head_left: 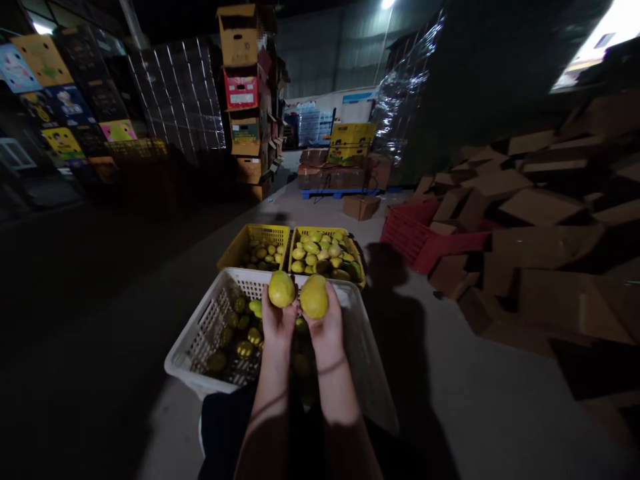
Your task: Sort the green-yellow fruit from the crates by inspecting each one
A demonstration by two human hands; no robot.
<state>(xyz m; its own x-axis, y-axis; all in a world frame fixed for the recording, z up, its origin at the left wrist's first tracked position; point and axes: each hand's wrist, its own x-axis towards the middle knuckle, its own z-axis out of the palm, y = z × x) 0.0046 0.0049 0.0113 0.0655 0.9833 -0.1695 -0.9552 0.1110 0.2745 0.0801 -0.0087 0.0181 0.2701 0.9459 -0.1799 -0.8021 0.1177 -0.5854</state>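
My left hand (276,319) holds a round yellow-green fruit (281,289), its fingers curled round the underside. Right beside it, my right hand (325,320) grips a slightly larger yellow fruit (315,297). Both hands are over a white plastic crate (193,333), where several darker green and yellow fruits (245,349) lie, mostly on the left side. My forearms hide part of the crate's middle. Behind it stand two yellow crates: the left one (233,250) is partly filled with fruit, and the right one (361,267) is heaped with yellow-green fruit.
A red crate (413,233) and a big pile of flattened cardboard (545,247) lie on the right. Further back are a tall stack of boxes (245,93), a blue pallet (340,194) with cartons, and colourful boxes (63,100) at the far left.
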